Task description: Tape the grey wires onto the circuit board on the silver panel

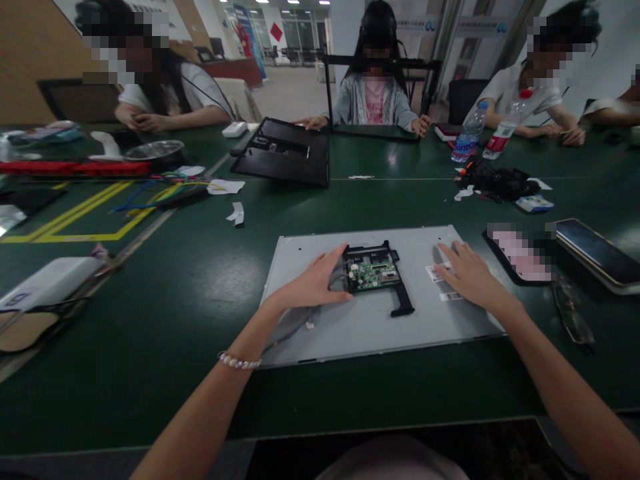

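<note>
Now the left hand (313, 283) cups open fingers against the left side of the black bracket (403, 303) and its green circuit board (373, 275), at the middle of the grey panel (360, 333). The right hand (467, 275) lies flat, fingers spread, near the panel's right edge.

Left hand (315, 283) arched, right hand (467, 277) flat, both out front, well apart.
Left: palm down, thumb low and fingers high in a wide C facing right, not closed; left forearm (210, 407) comes in from bottom-left, wrist straight. Right: palm down, fingers slightly spread, pointing up-left, relaxed; right forearm (560, 373) comes in from the bottom-right corner. Arms form a V.
</note>
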`<state>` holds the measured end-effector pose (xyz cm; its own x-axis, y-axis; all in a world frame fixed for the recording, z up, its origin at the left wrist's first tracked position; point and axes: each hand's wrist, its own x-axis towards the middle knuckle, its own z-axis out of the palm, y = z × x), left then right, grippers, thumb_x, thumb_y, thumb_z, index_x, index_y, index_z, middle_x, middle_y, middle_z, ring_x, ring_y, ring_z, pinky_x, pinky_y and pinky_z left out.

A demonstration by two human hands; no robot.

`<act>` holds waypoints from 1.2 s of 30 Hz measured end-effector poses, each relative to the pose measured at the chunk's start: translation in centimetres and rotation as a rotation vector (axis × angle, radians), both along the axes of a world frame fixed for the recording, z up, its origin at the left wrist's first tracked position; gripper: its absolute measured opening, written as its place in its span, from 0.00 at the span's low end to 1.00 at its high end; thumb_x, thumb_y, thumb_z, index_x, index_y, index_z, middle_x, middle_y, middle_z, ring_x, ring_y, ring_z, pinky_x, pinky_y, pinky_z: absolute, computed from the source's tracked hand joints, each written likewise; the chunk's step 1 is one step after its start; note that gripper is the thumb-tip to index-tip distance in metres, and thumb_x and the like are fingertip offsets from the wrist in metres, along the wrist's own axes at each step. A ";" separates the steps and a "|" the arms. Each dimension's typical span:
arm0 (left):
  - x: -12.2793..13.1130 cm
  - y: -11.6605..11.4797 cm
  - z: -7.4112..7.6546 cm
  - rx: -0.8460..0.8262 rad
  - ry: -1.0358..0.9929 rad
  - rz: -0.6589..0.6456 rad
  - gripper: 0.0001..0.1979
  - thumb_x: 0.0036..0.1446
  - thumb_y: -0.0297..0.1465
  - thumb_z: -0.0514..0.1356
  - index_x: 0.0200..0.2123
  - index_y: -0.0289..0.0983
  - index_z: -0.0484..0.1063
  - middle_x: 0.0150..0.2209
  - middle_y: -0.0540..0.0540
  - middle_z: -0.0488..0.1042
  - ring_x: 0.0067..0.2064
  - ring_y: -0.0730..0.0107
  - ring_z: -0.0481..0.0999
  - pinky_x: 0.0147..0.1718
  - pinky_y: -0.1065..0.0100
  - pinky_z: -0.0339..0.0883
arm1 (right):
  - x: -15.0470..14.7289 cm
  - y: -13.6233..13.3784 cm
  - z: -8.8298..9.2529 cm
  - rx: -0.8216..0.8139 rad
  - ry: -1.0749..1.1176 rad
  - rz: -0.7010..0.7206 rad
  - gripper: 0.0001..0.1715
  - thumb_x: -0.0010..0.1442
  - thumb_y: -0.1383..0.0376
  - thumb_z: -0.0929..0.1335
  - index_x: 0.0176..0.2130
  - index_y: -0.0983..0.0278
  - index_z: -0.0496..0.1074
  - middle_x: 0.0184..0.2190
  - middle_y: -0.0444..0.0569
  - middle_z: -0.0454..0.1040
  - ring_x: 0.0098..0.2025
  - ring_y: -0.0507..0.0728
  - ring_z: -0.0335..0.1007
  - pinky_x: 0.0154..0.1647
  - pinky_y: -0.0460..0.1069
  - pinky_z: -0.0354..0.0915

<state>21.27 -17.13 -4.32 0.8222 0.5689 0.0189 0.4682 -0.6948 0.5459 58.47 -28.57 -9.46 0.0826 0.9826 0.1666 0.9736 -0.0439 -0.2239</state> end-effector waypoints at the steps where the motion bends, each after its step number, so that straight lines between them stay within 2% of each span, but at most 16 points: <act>1: 0.0 0.1 0.0 0.001 -0.005 0.004 0.53 0.53 0.48 0.62 0.71 0.35 0.35 0.70 0.32 0.45 0.69 0.43 0.49 0.66 0.45 0.42 | -0.3 0.0 0.6 0.013 0.011 0.022 0.37 0.65 0.49 0.60 0.68 0.59 0.53 0.68 0.58 0.53 0.70 0.74 0.42 0.64 0.73 0.48; 3: 0.0 0.1 -0.2 0.006 -0.003 0.007 0.53 0.53 0.47 0.62 0.71 0.35 0.36 0.70 0.31 0.45 0.69 0.42 0.49 0.66 0.44 0.41 | -1.2 0.2 1.9 0.016 0.069 0.151 0.41 0.64 0.49 0.63 0.70 0.56 0.48 0.70 0.53 0.50 0.71 0.70 0.39 0.67 0.69 0.45; 5: 0.1 0.2 -0.4 0.011 0.012 0.008 0.53 0.53 0.48 0.62 0.71 0.36 0.35 0.70 0.31 0.44 0.69 0.42 0.49 0.66 0.43 0.40 | -2.4 0.7 3.1 -0.027 0.174 0.318 0.46 0.63 0.50 0.65 0.71 0.52 0.41 0.72 0.48 0.44 0.72 0.66 0.36 0.68 0.64 0.47; 7: 0.2 0.3 -0.7 0.022 0.026 0.011 0.53 0.52 0.48 0.62 0.71 0.36 0.35 0.70 0.32 0.44 0.69 0.41 0.48 0.66 0.41 0.39 | -3.7 1.5 3.8 -0.073 0.266 0.454 0.52 0.60 0.50 0.68 0.71 0.51 0.36 0.72 0.47 0.41 0.72 0.65 0.35 0.68 0.64 0.47; 10: 0.3 0.3 -1.1 0.052 0.040 0.013 0.54 0.51 0.48 0.62 0.71 0.36 0.35 0.70 0.32 0.44 0.69 0.40 0.47 0.66 0.41 0.38 | -5.2 2.9 3.9 -0.123 0.345 0.603 0.60 0.55 0.49 0.72 0.71 0.50 0.35 0.72 0.48 0.41 0.72 0.68 0.34 0.68 0.67 0.47; 12: 0.3 0.2 -1.2 0.067 0.045 0.012 0.54 0.52 0.49 0.62 0.71 0.36 0.36 0.70 0.32 0.44 0.69 0.41 0.47 0.66 0.42 0.38 | -5.7 3.6 3.4 -0.132 0.371 0.651 0.62 0.53 0.49 0.73 0.71 0.50 0.34 0.72 0.48 0.42 0.71 0.69 0.35 0.68 0.68 0.47; 15: 0.3 0.0 -1.3 0.082 0.046 0.006 0.53 0.52 0.50 0.61 0.71 0.36 0.36 0.70 0.32 0.44 0.69 0.42 0.48 0.66 0.43 0.39 | -5.9 4.1 2.5 -0.104 0.401 0.644 0.63 0.53 0.49 0.73 0.71 0.50 0.33 0.72 0.48 0.41 0.71 0.69 0.37 0.67 0.67 0.48; 19: 0.2 -0.2 -1.3 0.107 0.050 -0.010 0.54 0.52 0.52 0.60 0.71 0.34 0.36 0.70 0.32 0.44 0.69 0.43 0.48 0.65 0.45 0.40 | -6.1 3.6 1.7 -0.030 0.391 0.600 0.58 0.56 0.49 0.71 0.71 0.48 0.36 0.72 0.48 0.43 0.70 0.69 0.44 0.66 0.68 0.50; 24: 0.2 -0.4 -1.2 0.105 0.095 -0.019 0.55 0.52 0.56 0.59 0.71 0.32 0.36 0.70 0.31 0.44 0.70 0.44 0.45 0.65 0.45 0.39 | -6.6 3.1 1.6 0.015 0.408 0.583 0.52 0.58 0.49 0.69 0.70 0.50 0.42 0.70 0.51 0.48 0.69 0.70 0.47 0.66 0.69 0.51; 31: 0.3 -0.9 -0.6 0.067 0.139 -0.011 0.56 0.51 0.57 0.59 0.71 0.31 0.37 0.70 0.31 0.43 0.70 0.44 0.42 0.66 0.45 0.37 | -6.9 2.9 1.6 0.031 0.437 0.560 0.52 0.57 0.49 0.70 0.70 0.54 0.44 0.69 0.54 0.52 0.68 0.70 0.49 0.66 0.68 0.52; 34: -0.5 0.4 -0.1 0.027 0.108 -0.048 0.52 0.55 0.54 0.57 0.71 0.34 0.36 0.70 0.33 0.43 0.70 0.48 0.47 0.66 0.50 0.44 | -6.9 2.8 1.5 0.022 0.426 0.535 0.53 0.56 0.50 0.70 0.70 0.56 0.43 0.69 0.55 0.52 0.67 0.71 0.51 0.65 0.68 0.53; 36: -1.8 2.6 0.2 0.044 0.074 0.001 0.47 0.58 0.51 0.56 0.71 0.35 0.39 0.70 0.35 0.46 0.68 0.51 0.53 0.65 0.54 0.49 | -6.9 2.8 1.5 0.018 0.417 0.525 0.53 0.56 0.50 0.70 0.71 0.56 0.42 0.69 0.56 0.52 0.67 0.71 0.51 0.65 0.69 0.53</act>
